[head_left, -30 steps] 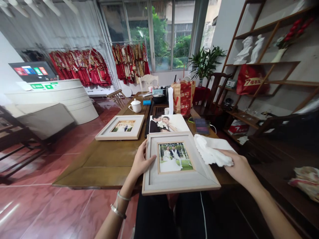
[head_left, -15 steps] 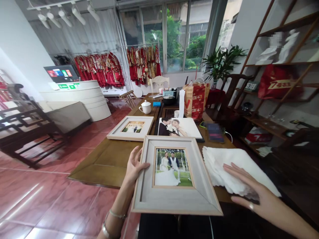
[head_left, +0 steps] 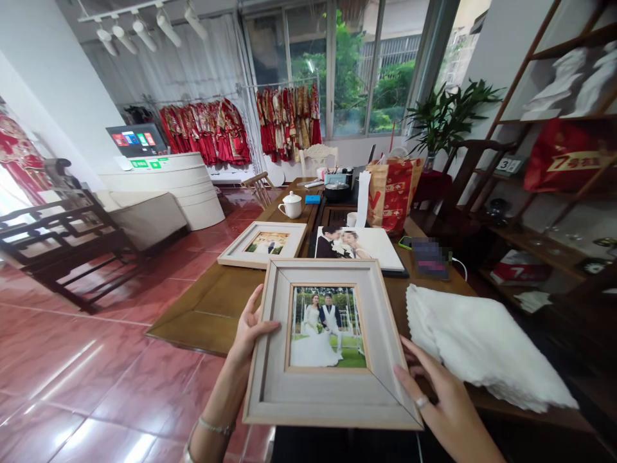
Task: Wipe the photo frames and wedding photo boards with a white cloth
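Picture frame (head_left: 332,389) sits directly between my two sets of fingers, touching both, so neither side is nearer to it. My left fingers (head_left: 267,328) grip its left rim about midway along, thumb laid over the front, the others outside the edge and partly hidden behind it. My right fingers (head_left: 407,381) hold the opposite rim lower down, toward the near corner, with the thumb on the face; how far the rest reach underneath I can't see. The frame leans back, its photo (head_left: 325,331) tipped up toward me, the bottom edge closest to my body and the top edge pointing out ahead of my fingers. It looks close to square, so I can't call one axis the longer; the side rims I hold run away from me. Whether its back touches the desk (head_left: 207,308) is hidden. Just outside my right fingers a white cloth (head_left: 482,350) lies loosely bunched, well apart from my left. Ahead of my left fingers a second frame (head_left: 238,246) lies flat, and straight beyond the gap between both sets lies a large print (head_left: 383,247).
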{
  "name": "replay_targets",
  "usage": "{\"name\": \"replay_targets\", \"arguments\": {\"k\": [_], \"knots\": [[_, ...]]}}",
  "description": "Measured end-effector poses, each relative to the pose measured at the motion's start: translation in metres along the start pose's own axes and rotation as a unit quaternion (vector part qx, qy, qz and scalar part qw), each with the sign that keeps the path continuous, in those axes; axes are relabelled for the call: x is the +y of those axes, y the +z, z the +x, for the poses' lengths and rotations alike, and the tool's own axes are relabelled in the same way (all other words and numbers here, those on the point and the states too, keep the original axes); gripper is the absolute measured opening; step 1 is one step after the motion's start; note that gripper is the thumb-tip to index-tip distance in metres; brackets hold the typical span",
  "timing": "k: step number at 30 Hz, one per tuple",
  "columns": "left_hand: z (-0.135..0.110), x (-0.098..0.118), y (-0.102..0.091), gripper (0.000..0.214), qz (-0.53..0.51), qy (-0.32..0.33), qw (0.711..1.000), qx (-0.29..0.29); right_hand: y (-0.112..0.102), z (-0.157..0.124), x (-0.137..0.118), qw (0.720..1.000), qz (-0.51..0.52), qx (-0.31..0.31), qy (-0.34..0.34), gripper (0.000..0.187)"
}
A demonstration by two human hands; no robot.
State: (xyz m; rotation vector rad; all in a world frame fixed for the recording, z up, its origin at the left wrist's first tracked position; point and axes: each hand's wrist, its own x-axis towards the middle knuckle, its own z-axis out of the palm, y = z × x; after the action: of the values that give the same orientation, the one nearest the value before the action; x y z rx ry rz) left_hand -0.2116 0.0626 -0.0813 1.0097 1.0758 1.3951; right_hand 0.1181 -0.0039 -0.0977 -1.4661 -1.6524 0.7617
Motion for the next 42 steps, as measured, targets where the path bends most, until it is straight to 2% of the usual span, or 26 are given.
{"name": "replay_targets", "arguments": {"k": [2,5,12,16,20,26,33,38,42], "knots": [[0.001,0.002,0.000,0.092,-0.012,-0.003,1.000,0.001,0.007,0.007,-0.001,0.996,0.078,-0.008,0.045,0.057],[0.003,0.004,0.002,0.092,-0.032,-0.013,0.999,0.016,0.016,0.017,-0.006,0.982,0.172,-0.020,0.074,0.060],[0.010,0.007,0.009,0.089,-0.058,-0.054,0.994,0.081,0.025,0.031,-0.017,0.949,0.295,-0.022,0.109,0.060],[0.010,0.007,0.013,0.089,-0.050,-0.046,0.994,0.089,0.022,0.032,-0.016,0.937,0.323,-0.035,0.125,0.058],[0.010,0.007,0.017,0.093,-0.021,-0.045,0.995,0.087,0.022,0.029,-0.016,0.927,0.353,-0.013,0.126,0.057],[0.010,0.006,0.017,0.089,0.009,-0.045,0.995,0.084,0.024,0.028,-0.017,0.929,0.346,0.010,0.130,0.061],[0.009,0.007,0.019,0.085,0.031,-0.030,0.995,0.092,0.020,0.030,-0.015,0.933,0.335,-0.020,0.132,0.065],[0.004,0.007,0.024,0.082,0.068,-0.025,0.994,0.084,0.023,0.027,-0.021,0.914,0.373,0.035,0.157,0.068],[0.010,0.006,0.019,0.066,0.135,-0.001,0.988,0.080,0.025,0.026,-0.025,0.902,0.390,0.079,0.165,0.070]]}}
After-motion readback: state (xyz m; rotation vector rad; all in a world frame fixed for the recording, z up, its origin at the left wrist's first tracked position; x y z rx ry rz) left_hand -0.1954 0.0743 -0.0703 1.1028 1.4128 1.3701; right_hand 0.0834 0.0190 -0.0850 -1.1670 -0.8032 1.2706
